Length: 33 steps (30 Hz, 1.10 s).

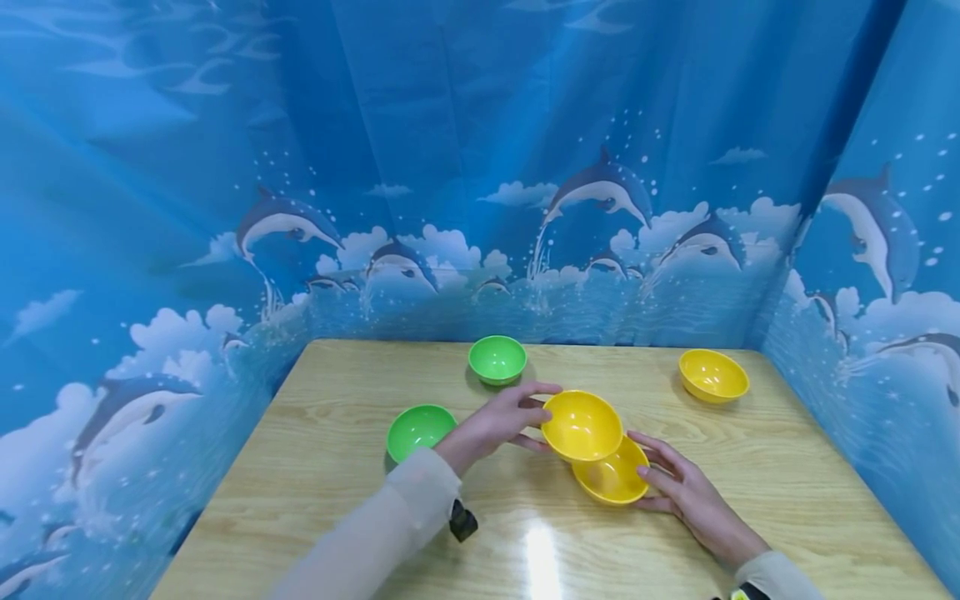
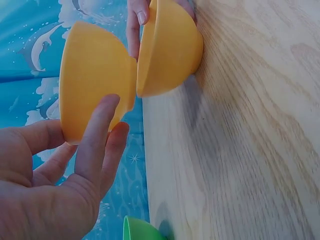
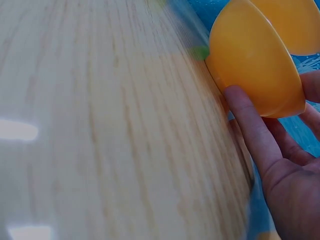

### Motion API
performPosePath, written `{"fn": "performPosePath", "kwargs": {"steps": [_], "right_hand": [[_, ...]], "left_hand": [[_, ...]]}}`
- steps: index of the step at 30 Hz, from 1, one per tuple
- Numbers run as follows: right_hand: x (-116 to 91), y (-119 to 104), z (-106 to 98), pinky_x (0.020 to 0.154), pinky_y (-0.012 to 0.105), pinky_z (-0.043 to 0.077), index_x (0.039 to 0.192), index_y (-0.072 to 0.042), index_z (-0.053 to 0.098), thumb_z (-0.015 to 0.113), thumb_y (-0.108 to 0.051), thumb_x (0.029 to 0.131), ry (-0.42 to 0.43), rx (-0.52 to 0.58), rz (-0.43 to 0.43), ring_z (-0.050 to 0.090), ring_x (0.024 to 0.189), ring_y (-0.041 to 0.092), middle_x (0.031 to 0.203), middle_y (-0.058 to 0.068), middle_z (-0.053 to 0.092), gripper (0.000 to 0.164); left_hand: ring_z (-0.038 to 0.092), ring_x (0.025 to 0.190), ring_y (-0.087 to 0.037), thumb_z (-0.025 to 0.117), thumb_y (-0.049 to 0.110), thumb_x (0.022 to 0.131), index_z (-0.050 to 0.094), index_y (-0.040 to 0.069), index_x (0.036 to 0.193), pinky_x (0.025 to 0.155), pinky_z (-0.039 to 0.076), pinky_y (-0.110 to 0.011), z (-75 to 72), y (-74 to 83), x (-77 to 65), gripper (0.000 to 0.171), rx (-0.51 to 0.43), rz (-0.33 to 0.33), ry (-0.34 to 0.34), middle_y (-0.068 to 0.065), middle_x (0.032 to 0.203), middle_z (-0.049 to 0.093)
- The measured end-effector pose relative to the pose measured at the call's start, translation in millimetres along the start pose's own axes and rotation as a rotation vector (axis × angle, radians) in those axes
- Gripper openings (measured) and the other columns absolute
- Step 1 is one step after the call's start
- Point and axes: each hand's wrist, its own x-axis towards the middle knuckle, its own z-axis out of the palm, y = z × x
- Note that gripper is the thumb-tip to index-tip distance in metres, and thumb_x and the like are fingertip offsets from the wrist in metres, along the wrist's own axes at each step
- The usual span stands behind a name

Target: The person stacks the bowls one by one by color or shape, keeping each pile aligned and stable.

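Observation:
My left hand (image 1: 506, 417) grips a yellow bowl (image 1: 579, 421) by its side, thumb at the rim and fingers along the outer wall. This bowl is raised, its foot right at the rim of a second yellow bowl (image 1: 611, 477) and overlapping part of it in the head view. My right hand (image 1: 690, 496) holds that second bowl from the right, thumb at the rim and fingers against its wall. In the left wrist view the raised bowl (image 2: 92, 75) appears beside the lower bowl (image 2: 172, 52). Both bowls face upward.
Two green bowls stand on the wooden table (image 1: 345, 392): one green bowl (image 1: 497, 358) near the back edge, another green bowl (image 1: 416, 429) by my left forearm. A third yellow bowl (image 1: 712, 377) sits at the back right. A blue dolphin-print curtain (image 1: 450, 167) surrounds the table's back and sides.

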Motion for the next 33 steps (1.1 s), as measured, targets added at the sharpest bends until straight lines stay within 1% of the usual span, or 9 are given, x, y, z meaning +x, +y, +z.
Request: {"fn": "performPosePath", "kwargs": {"steps": [7, 10, 15, 20, 23, 26, 30, 33], "right_hand": [[0, -1, 0, 0.100, 0.047, 0.067, 0.173, -0.014, 0.026, 0.063, -0.035, 0.112, 0.002, 0.010, 0.019, 0.061, 0.138, 0.030, 0.173, 0.026, 0.030, 0.074], [0, 0, 0, 0.101, 0.048, 0.067, 0.173, -0.013, 0.025, 0.062, -0.033, 0.113, -0.003, 0.018, 0.024, 0.062, 0.137, 0.029, 0.174, 0.027, 0.027, 0.074], [1, 3, -1, 0.100, 0.048, 0.067, 0.174, -0.011, 0.022, 0.060, -0.031, 0.114, -0.012, 0.023, 0.025, 0.064, 0.135, 0.027, 0.175, 0.029, 0.024, 0.074], [2, 5, -1, 0.100, 0.049, 0.067, 0.174, -0.010, 0.022, 0.060, -0.029, 0.114, -0.005, 0.031, 0.031, 0.065, 0.134, 0.027, 0.175, 0.029, 0.025, 0.074], [2, 5, -1, 0.100, 0.049, 0.067, 0.173, -0.009, 0.022, 0.061, -0.029, 0.114, -0.006, 0.032, 0.025, 0.065, 0.135, 0.026, 0.174, 0.029, 0.026, 0.074], [2, 5, -1, 0.100, 0.049, 0.067, 0.173, -0.009, 0.022, 0.061, -0.029, 0.114, -0.012, 0.035, 0.014, 0.064, 0.135, 0.025, 0.174, 0.029, 0.027, 0.074], [1, 4, -2, 0.101, 0.048, 0.067, 0.173, -0.007, 0.020, 0.059, -0.028, 0.115, -0.023, 0.045, -0.002, 0.065, 0.133, 0.021, 0.173, 0.029, 0.027, 0.073], [0, 4, -2, 0.101, 0.048, 0.067, 0.174, -0.006, 0.018, 0.057, -0.026, 0.115, -0.033, 0.050, -0.014, 0.066, 0.131, 0.019, 0.173, 0.030, 0.026, 0.073]], "left_hand": [[0.076, 0.107, -0.026, 0.066, 0.009, 0.108, 0.063, 0.021, 0.153, 0.094, 0.067, -0.055, 4.2, -4.8, 4.2, 0.046, 0.007, 0.019, -0.051, -0.015, 0.140, 0.067], [0.076, 0.107, -0.025, 0.067, 0.009, 0.108, 0.063, 0.021, 0.153, 0.093, 0.068, -0.054, 6.5, -6.0, 5.8, 0.047, 0.006, 0.024, -0.065, -0.015, 0.140, 0.067], [0.076, 0.107, -0.027, 0.068, 0.009, 0.107, 0.064, 0.023, 0.151, 0.091, 0.069, -0.052, 10.9, -6.6, 7.5, 0.047, 0.006, 0.014, -0.061, -0.014, 0.138, 0.068], [0.076, 0.105, -0.024, 0.068, 0.008, 0.107, 0.066, 0.023, 0.150, 0.089, 0.070, -0.050, 16.6, -4.9, 8.7, 0.046, 0.019, 0.004, -0.054, -0.013, 0.135, 0.069], [0.075, 0.103, -0.023, 0.069, 0.008, 0.106, 0.067, 0.024, 0.148, 0.087, 0.071, -0.048, 20.2, -5.3, 9.2, 0.045, 0.037, -0.006, -0.049, -0.011, 0.131, 0.069], [0.074, 0.102, -0.023, 0.069, 0.006, 0.106, 0.067, 0.023, 0.148, 0.086, 0.071, -0.048, 23.4, -6.1, 9.7, 0.046, 0.048, -0.009, -0.047, -0.011, 0.128, 0.068], [0.073, 0.103, -0.024, 0.069, 0.004, 0.105, 0.068, 0.022, 0.147, 0.085, 0.071, -0.049, 27.8, -6.5, 10.7, 0.045, 0.065, 0.005, -0.045, -0.012, 0.130, 0.068], [0.073, 0.105, -0.024, 0.070, 0.004, 0.105, 0.069, 0.021, 0.145, 0.081, 0.072, -0.047, 31.9, -6.6, 11.4, 0.044, 0.075, 0.011, -0.035, -0.013, 0.133, 0.068]]}}
